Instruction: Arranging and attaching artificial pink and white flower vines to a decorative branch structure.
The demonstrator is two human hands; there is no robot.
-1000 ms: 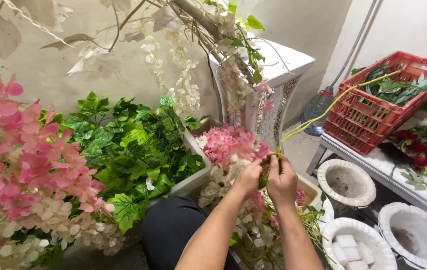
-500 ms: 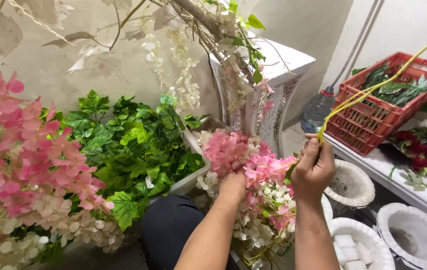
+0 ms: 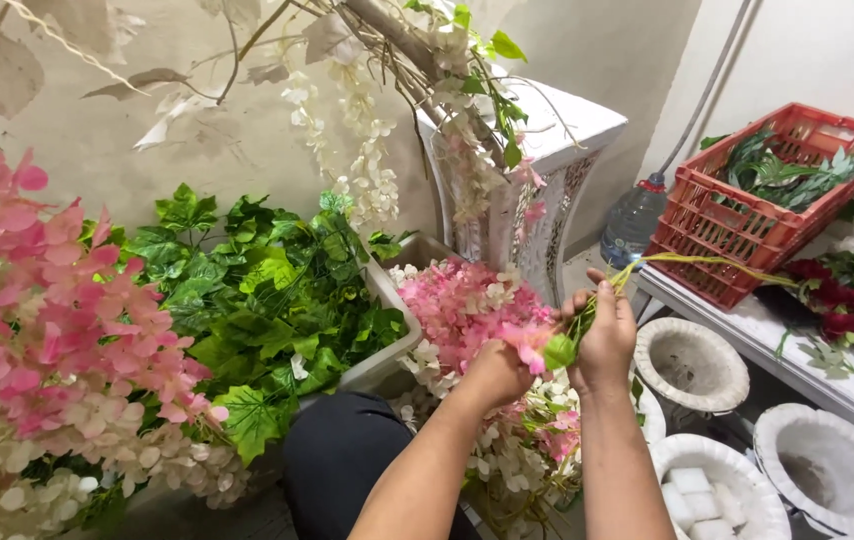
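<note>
I am working a pink and white flower spray [image 3: 467, 310] with both hands over a box of artificial blooms, crouched beside a tub of green leaves [image 3: 247, 290]. My left hand [image 3: 492, 372] is closing around the blossom cluster from below, fingers curled into the petals. My right hand [image 3: 602, 335] is pinching the spray's green stem [image 3: 707, 262] between thumb and fingers, just beside the left.

The step in hand looks like sorting out one stem from the bunch. The next move would call for a firm pinch on the stem while the left hand steadies the blossoms, so the petals do not snag on their neighbours.

The stem's long axis is running from my right hand out to the right, nearly level and slightly bowed, its thin tip pointing toward the red crate [image 3: 747, 215] on the white surface [image 3: 747, 335]; the flower head is sitting at the left end.
</note>
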